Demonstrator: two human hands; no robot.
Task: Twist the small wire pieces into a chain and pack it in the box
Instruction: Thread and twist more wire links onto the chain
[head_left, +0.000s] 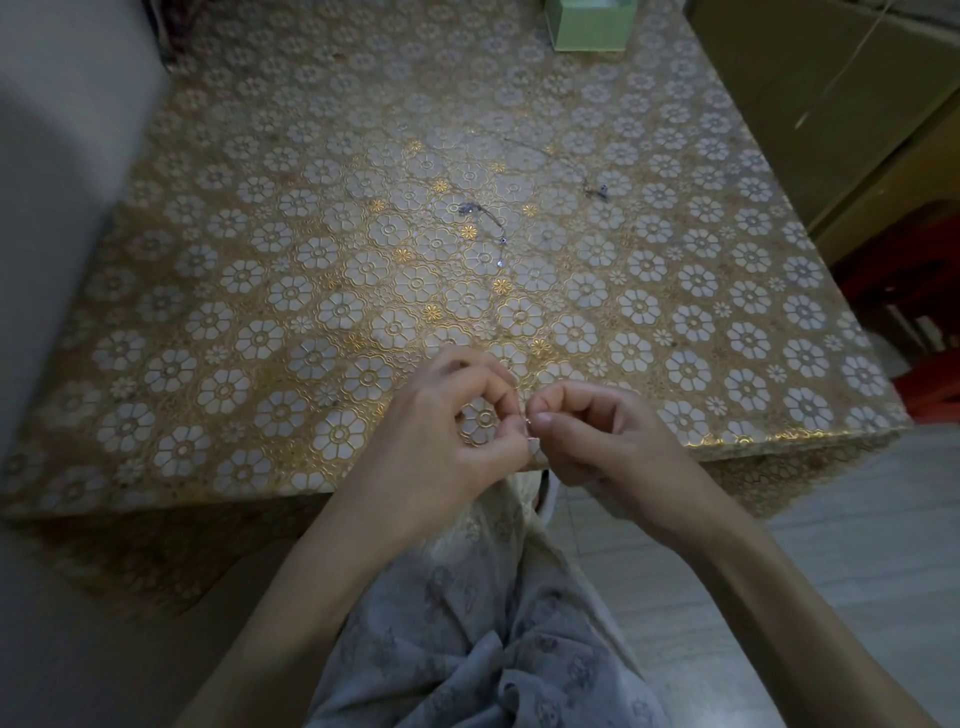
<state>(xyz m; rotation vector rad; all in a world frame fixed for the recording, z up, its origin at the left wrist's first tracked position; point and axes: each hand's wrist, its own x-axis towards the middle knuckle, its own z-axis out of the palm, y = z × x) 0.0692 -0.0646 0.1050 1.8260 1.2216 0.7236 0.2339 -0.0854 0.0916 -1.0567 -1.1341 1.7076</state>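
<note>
- Plainly, much is hard to read: the left edge is filled by a blurred pale grey surface (57, 208) whose nature I cannot tell, and the light is dim.
- At the near edge of the table (208, 312), covered by a gold and white flower-patterned cloth, the left hand (441, 436) has its fingers curled, thumb and forefinger pinching a small wire piece (530, 428).
- That piece is tiny and mostly hidden between the fingertips; only a glint shows, so its long axis and direction cannot be told.
- Just beside it, touching fingertip to fingertip, the right hand (597, 441) also pinches the same piece with curled fingers.
- Farther out, mid-table, a thin wire length (485, 223) lies with a small cluster at its left end, curving to the right and then toward the person, ending in small beads.
- To its right, well apart, a second wire strand (571, 166) runs from far-left to near-right, ending in a dark tangle; its fine line fades into the pattern.
- At the far edge, a green box (589, 26) is cut off by the top of the frame.
- Below the hands, grey patterned clothing (467, 649) covers the lap.
</note>
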